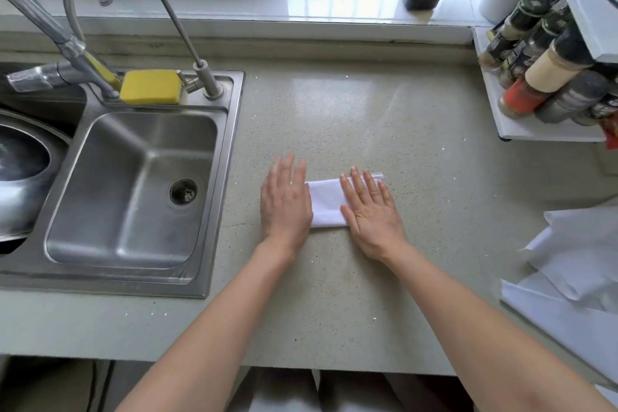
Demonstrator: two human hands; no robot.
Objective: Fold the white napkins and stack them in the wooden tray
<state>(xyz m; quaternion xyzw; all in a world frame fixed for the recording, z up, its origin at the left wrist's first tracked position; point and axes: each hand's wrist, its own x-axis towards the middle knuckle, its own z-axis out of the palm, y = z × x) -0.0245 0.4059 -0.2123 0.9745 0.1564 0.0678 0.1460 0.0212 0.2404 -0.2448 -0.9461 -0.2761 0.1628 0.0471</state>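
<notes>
Folded napkin (326, 202) on tabletop (384, 117), long axis left-right. Left hand (286, 199) and right hand (371, 211) both flat, fingers straight, pressing its two ends. Unfolded napkins (578, 251) far right, nearer right hand. Tray not visible.

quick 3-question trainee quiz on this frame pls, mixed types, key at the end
1. True or false: the left hand and the right hand both lie flat, fingers straight, on the folded napkin.
2. What sits on the sink rim between the two taps? A) yellow sponge B) glass cup C) red bowl
3. Fill in: more white napkins lie unfolded at the ____ edge of the view.

Key:
1. True. Each hand covers one end of the napkin on the counter.
2. A, the yellow sponge.
3. Right.
</notes>
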